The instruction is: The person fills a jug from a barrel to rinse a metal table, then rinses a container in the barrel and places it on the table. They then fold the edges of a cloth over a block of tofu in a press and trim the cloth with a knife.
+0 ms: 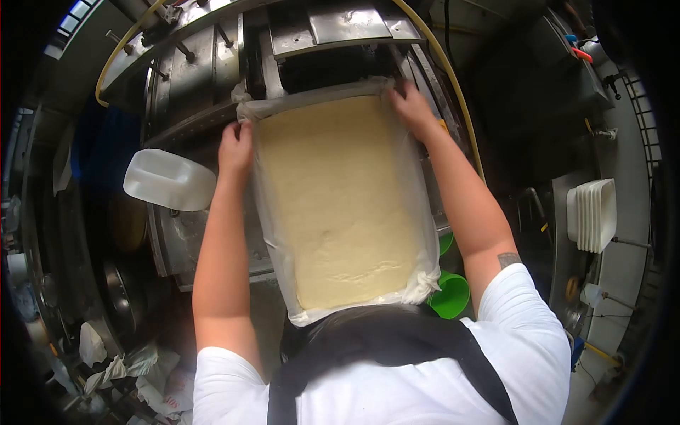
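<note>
A large rectangular tray lined with whitish, translucent sheeting holds a flat, pale yellow slab that looks like dough or batter. The sheeting is bunched at several corners, and the tray's near edge reaches my black apron. My left hand is closed on the far left corner of the tray, its fingertips partly hidden by the edge. At the far right corner, my right hand grips the rim with fingers curled. The slab's surface is mostly smooth, with wrinkles toward the near right.
Beyond the tray is a metal machine with a dark opening. A white plastic jug lies on the metal surface to the left. Green buckets stand low on the right. A yellow hose curves nearby; stacked white containers sit far right.
</note>
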`<state>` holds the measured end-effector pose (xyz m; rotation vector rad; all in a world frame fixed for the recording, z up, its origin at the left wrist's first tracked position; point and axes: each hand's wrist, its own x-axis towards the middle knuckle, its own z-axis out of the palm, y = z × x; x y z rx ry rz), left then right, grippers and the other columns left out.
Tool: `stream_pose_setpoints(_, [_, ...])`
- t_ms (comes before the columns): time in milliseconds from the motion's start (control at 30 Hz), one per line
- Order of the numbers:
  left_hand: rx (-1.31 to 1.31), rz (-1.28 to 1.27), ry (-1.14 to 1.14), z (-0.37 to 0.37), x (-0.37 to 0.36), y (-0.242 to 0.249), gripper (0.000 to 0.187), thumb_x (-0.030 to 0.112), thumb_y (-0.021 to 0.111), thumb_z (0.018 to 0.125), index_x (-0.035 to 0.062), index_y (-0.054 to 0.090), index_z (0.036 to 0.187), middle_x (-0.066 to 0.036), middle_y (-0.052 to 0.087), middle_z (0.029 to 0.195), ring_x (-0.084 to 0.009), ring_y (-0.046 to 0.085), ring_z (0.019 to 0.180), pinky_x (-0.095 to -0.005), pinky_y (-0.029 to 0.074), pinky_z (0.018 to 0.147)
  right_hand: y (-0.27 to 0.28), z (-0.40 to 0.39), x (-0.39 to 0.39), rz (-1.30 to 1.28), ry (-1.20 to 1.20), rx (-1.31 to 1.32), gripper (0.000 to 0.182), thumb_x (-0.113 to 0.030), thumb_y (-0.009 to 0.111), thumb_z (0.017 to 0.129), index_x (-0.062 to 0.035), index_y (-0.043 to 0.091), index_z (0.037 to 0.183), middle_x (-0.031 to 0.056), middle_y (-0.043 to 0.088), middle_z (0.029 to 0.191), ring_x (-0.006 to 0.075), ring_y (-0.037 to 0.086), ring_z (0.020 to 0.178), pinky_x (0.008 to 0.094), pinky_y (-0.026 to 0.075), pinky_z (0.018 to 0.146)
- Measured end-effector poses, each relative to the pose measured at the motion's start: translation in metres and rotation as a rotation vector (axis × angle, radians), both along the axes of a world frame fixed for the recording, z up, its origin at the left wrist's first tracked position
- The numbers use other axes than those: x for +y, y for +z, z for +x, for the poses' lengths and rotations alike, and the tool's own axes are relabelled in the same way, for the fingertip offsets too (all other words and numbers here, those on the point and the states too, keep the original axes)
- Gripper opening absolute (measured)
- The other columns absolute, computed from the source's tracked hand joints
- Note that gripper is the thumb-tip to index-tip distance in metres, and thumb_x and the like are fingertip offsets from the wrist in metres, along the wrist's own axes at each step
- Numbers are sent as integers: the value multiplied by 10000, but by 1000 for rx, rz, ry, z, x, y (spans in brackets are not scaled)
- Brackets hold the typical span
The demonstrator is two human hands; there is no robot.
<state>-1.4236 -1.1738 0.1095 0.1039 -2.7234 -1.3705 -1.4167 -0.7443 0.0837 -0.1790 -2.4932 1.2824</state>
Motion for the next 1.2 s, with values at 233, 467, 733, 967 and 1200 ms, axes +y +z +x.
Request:
stream_pose_setpoints(233, [-108, -133, 5, 80, 6, 13, 610, 549, 444, 1111, 1, 697, 1025, -302, 715, 966, -539, 667, 1007, -558, 524, 872, 43, 76, 6, 432, 16, -142, 438, -429, 606, 1056, -22, 702, 924, 272, 708, 892, 517, 667, 914, 572, 533, 786])
stream_pose_setpoints(467, [-1, -468, 8, 78, -29, 66, 480, 452, 516, 1106, 15, 667, 977, -296, 715, 957, -537, 662, 939, -593, 515, 812, 57, 68, 34, 284, -125, -93, 385, -443, 668, 1014, -68, 736, 954, 229, 739, 948, 461, 697, 936, 529, 544, 797])
stream_pose_setpoints(733, [-154, -80, -58, 157, -28, -1, 598, 555, 528, 1087, -16, 655, 1212, -286, 709, 1132, -465, 675, 1091, -494, 528, 934, 2, 184, 9, -181, 70, -239, 476, -400, 607, 1090, 10, 650, 1327, 167, 745, 1111, 224, 685, 1072, 334, 515, 965])
stream_pose_setpoints(967, [-264, -369, -55, 187, -4, 34, 625, 569, 421, 1107, 1, 657, 997, -326, 701, 996, -569, 640, 987, -597, 513, 844, 41, 199, 3, 303, -3, -182, 461, -451, 611, 1071, -31, 655, 886, 237, 688, 822, 483, 660, 792, 525, 523, 693])
stream_pose_setpoints(1200, [-209, -545, -155, 188, -19, 82, 543, 494, 474, 1104, 21, 697, 955, -278, 715, 931, -534, 654, 934, -588, 512, 809, 56, 181, 22, 331, -11, -117, 459, -454, 613, 1064, -41, 652, 867, 232, 685, 823, 478, 659, 820, 546, 501, 683])
